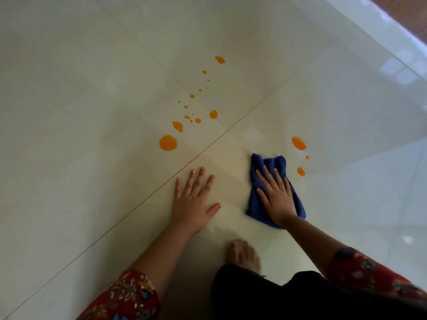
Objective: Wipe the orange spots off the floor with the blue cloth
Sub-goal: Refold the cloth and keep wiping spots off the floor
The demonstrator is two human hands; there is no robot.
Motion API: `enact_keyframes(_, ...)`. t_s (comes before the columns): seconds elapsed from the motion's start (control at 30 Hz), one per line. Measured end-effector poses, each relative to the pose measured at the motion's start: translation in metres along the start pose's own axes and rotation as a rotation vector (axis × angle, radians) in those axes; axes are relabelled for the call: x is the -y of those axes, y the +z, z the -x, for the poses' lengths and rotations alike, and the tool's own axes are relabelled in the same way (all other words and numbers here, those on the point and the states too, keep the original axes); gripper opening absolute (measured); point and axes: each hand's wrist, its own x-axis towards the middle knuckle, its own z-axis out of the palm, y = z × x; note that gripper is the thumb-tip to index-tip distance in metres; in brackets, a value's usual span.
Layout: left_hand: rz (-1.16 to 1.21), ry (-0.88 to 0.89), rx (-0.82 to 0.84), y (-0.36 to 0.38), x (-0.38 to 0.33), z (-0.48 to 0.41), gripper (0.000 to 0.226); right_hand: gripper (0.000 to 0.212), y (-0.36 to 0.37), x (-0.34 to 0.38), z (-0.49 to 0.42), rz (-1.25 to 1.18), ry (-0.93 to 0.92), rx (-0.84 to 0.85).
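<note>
We saw the cloth [268,163] lying crumpled on the floor [92,112], just right of where the tile joints [228,130] crossed. The right hand [276,197] lay flat on top of it, fingers straight and spread, pressing down rather than gripping. The left hand [193,199] rested well apart from the right, palm down on the tile to the cloth's left, with its fingers spread and nothing in it.

Most of the spots [213,114] were scattered in a loose trail on the tile beyond the left hand. The big spot [168,142] lay nearest that hand, and the drops grew smaller farther away. Three more lay right of the cloth. An oval spot [298,143] sat near its far corner, a tiny dot [307,157] below that, and a small spot [300,171] just beside the cloth's right edge. None of them touched the cloth.

A bare foot [242,254] stood on the floor between the two forearms, above a black garment [277,296]. Both arms wore red patterned sleeves [124,296]. A brown strip [413,15] ran along the far right corner.
</note>
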Motion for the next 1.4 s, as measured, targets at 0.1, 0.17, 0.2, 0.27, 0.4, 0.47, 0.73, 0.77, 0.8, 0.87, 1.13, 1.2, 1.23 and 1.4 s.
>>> enact_keyframes(0.1,-0.009,-0.006,-0.032,-0.001,0.0,0.0,0.079,0.059,-0.002,0.027,-0.019,-0.034,-0.001,0.02)
enact_keyframes(0.17,-0.012,-0.023,-0.031,-0.001,-0.001,0.0,0.078,0.059,0.003,0.036,-0.003,-0.007,-0.138,0.041)
enact_keyframes(0.2,-0.006,-0.028,-0.024,-0.001,-0.001,0.001,0.079,0.058,0.007,0.034,0.012,0.003,-0.221,0.048)
enact_keyframes(0.27,-0.008,-0.022,-0.02,0.0,0.0,0.0,0.079,0.054,0.015,0.013,0.043,0.04,-0.326,0.034)
enact_keyframes(0.4,0.064,-0.032,-0.054,-0.007,-0.005,-0.006,0.073,0.053,0.001,-0.049,0.029,0.043,-0.044,-0.032)
enact_keyframes(0.47,0.112,-0.053,-0.07,-0.008,-0.01,-0.009,0.071,0.057,-0.006,-0.05,-0.009,0.001,0.096,-0.083)
enact_keyframes(0.73,0.114,0.002,-0.014,-0.018,-0.017,-0.025,0.068,0.051,0.014,0.0,0.013,0.03,-0.416,-0.006)
enact_keyframes(0.77,0.119,-0.011,-0.008,-0.018,-0.018,-0.025,0.069,0.05,0.015,-0.016,0.026,0.028,-0.425,-0.008)
enact_keyframes(0.8,0.123,-0.021,0.001,-0.018,-0.019,-0.024,0.069,0.05,0.012,-0.033,0.032,0.022,-0.385,-0.026)
enact_keyframes(0.87,0.119,-0.04,0.007,-0.014,-0.024,-0.023,0.07,0.051,0.005,-0.057,0.026,-0.007,-0.191,-0.048)
enact_keyframes(1.13,0.186,-0.035,-0.043,-0.007,-0.065,-0.042,0.061,0.054,0.0,0.0,-0.041,-0.049,-0.055,-0.125)
enact_keyframes(1.2,0.194,-0.011,-0.054,-0.01,-0.068,-0.042,0.06,0.053,0.009,0.004,-0.014,-0.024,-0.186,-0.084)
enact_keyframes(1.23,0.196,-0.011,-0.063,-0.013,-0.066,-0.039,0.06,0.052,0.012,-0.004,0.002,-0.009,-0.234,-0.068)
enact_keyframes(1.4,0.174,-0.048,-0.054,-0.014,-0.052,-0.038,0.061,0.053,0.005,-0.063,0.022,-0.115,0.152,-0.17)
